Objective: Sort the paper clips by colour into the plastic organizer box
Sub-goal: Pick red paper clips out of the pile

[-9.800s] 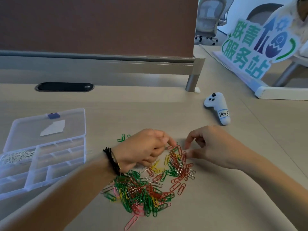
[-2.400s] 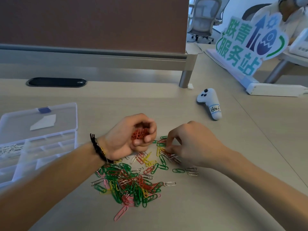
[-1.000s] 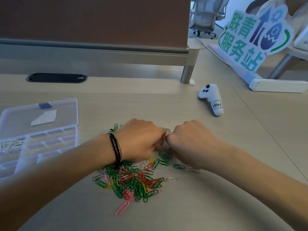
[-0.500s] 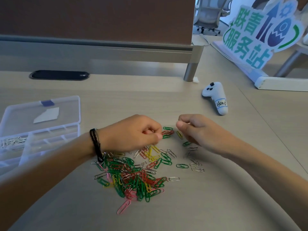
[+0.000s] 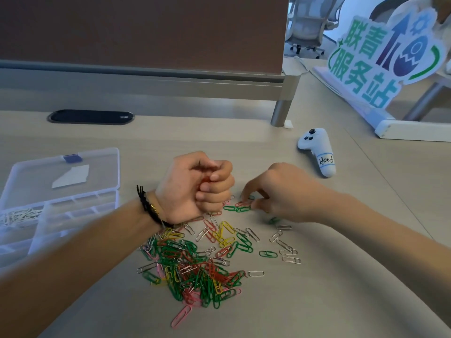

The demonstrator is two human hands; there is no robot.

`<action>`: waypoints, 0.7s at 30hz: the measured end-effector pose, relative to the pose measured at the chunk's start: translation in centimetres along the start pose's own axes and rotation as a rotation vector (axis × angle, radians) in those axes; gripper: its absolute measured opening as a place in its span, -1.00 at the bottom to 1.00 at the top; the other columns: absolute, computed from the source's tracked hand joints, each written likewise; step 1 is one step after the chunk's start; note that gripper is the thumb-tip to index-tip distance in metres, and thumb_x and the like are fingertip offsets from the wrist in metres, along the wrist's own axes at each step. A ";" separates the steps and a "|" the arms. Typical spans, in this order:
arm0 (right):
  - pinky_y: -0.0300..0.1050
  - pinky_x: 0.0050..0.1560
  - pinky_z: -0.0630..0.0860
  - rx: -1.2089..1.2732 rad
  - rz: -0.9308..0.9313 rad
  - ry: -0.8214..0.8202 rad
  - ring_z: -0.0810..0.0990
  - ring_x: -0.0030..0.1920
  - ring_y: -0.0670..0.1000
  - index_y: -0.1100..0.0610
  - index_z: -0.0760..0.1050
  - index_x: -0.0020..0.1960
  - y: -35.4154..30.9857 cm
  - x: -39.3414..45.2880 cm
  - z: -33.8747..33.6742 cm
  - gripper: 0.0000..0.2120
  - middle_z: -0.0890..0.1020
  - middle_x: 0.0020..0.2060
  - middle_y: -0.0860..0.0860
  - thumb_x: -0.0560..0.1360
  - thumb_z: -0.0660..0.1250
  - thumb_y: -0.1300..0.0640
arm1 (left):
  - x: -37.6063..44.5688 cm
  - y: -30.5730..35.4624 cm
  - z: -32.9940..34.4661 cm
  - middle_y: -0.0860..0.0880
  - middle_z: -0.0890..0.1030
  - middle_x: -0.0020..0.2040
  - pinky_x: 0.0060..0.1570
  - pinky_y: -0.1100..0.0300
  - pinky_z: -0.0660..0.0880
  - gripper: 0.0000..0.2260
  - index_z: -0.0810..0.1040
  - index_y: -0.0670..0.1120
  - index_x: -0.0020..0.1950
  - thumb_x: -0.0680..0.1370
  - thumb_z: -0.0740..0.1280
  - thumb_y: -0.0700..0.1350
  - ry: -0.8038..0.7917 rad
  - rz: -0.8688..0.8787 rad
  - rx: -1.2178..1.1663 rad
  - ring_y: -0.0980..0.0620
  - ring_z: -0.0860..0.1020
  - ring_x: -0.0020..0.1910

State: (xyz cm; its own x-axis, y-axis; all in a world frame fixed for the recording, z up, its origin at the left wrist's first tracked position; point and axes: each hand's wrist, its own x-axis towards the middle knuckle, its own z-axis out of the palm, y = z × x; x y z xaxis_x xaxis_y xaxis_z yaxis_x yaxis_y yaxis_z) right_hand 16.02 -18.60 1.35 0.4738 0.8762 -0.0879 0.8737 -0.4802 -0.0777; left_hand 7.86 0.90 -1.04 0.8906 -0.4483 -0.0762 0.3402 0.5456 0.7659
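Desk [image 5: 341, 301], scattered clips [image 5: 195, 269], fisted left hand [image 5: 195, 184]

paper clips [image 5: 195, 267]: mixed-colour heap on desk | organizer box [image 5: 58, 191]: clear, open (white clips inside), left

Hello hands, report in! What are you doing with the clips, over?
Left hand fisted on red clips. Right hand fingering a red clip on the desk. Mixed pile unsorted; organizer box open, nothing blocking.
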 end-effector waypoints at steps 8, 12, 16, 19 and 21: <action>-0.10 -0.37 0.36 -0.417 -0.225 0.081 0.49 -0.37 0.20 0.07 0.56 -0.17 -0.1 1.4 0.2 -0.95 0.64 -0.31 0.03 0.38 0.41 0.17 | -0.6 1.0 0.0 -0.02 0.28 -0.43 -0.48 0.16 -0.05 -0.65 0.33 -0.06 -0.36 0.61 0.23 -0.02 0.310 -0.108 0.471 0.10 0.15 -0.55; -0.18 -0.48 0.08 -0.546 -0.295 0.076 0.12 -0.53 0.11 0.11 0.42 -0.43 0.1 1.0 0.3 -0.68 0.42 -0.61 0.01 0.04 0.57 0.29 | -2.0 1.8 1.0 0.10 0.35 -0.54 -0.48 0.23 0.15 -0.73 0.53 -0.13 -0.24 0.63 0.29 -0.08 0.335 -0.080 0.961 0.13 0.25 -0.57; -0.20 -0.49 0.07 -0.551 -0.294 0.069 0.09 -0.55 0.09 0.12 0.36 -0.46 0.4 1.1 0.3 -0.63 0.41 -0.64 0.02 0.03 0.57 0.32 | -4.1 1.7 0.7 0.03 0.40 -0.51 -0.41 0.20 0.29 -0.90 0.61 0.04 -0.09 0.59 0.35 -0.01 0.236 -0.090 1.337 0.04 0.29 -0.52; -0.12 -0.46 0.18 -0.500 -0.199 0.084 0.21 -0.49 0.15 0.12 0.33 -0.34 0.5 1.5 0.9 -0.71 0.49 -0.51 0.06 0.30 0.48 0.17 | -5.4 1.1 0.6 0.08 0.38 -0.53 -0.40 0.33 0.28 -0.98 0.62 0.07 -0.04 0.54 0.42 -0.04 0.181 -0.053 1.442 0.12 0.30 -0.53; -0.05 -0.32 0.34 -0.363 -0.071 0.076 0.40 -0.34 0.18 0.10 0.46 -0.17 0.3 1.8 0.8 -0.87 0.54 -0.35 0.05 0.50 0.27 0.06 | -5.8 0.5 0.5 0.18 0.44 -0.49 -0.38 0.38 0.24 -0.92 0.64 0.10 -0.03 0.51 0.45 0.03 0.196 -0.020 1.588 0.16 0.40 -0.47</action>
State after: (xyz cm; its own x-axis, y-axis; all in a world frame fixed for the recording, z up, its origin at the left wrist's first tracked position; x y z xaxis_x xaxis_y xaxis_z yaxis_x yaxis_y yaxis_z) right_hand 17.03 -17.18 0.38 0.4055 0.9139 -0.0198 0.8805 -0.3847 0.2769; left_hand 2.65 3.38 0.11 0.9557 -0.2846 -0.0748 -0.1815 -0.7703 0.6113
